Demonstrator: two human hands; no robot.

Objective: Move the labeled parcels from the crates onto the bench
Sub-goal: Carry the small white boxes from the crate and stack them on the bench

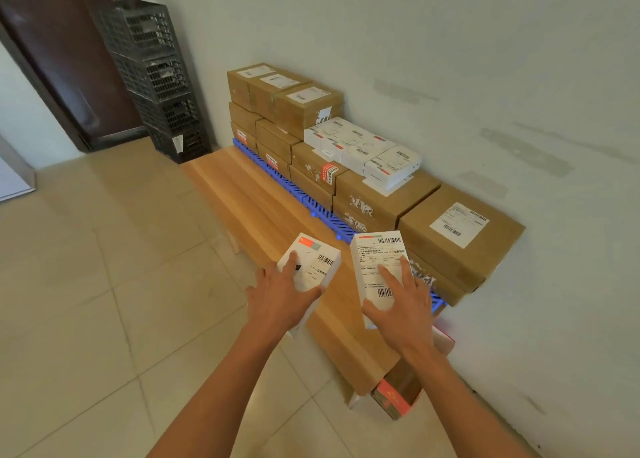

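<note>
Upper left of the frame, the stacked black mesh crates stand by a dark door, well apart from where you work.

At lower centre, your left hand rests on a small white parcel, fingers spread over its top and thumb at its near side; whether it grips or merely steadies the box cannot be told. The parcel sits tilted at the near-left edge of the wooden bench, part of it over the floor.

Just right of it, your right hand lies with straight fingers on a taller white parcel, thumb at the near corner, apparently pressing it rather than clasping it.

This reads as the set-down step: both parcels are at the bench. The next move likely calls for seating the left one fully on the wood before you let go.

Both labels carry barcodes and an orange-red header strip; the small print is Chinese and too fine to read.

Centre to right, brown cartons with white shipping labels, and white parcels on top, are stacked on a blue plastic pallet along the wall.
</note>
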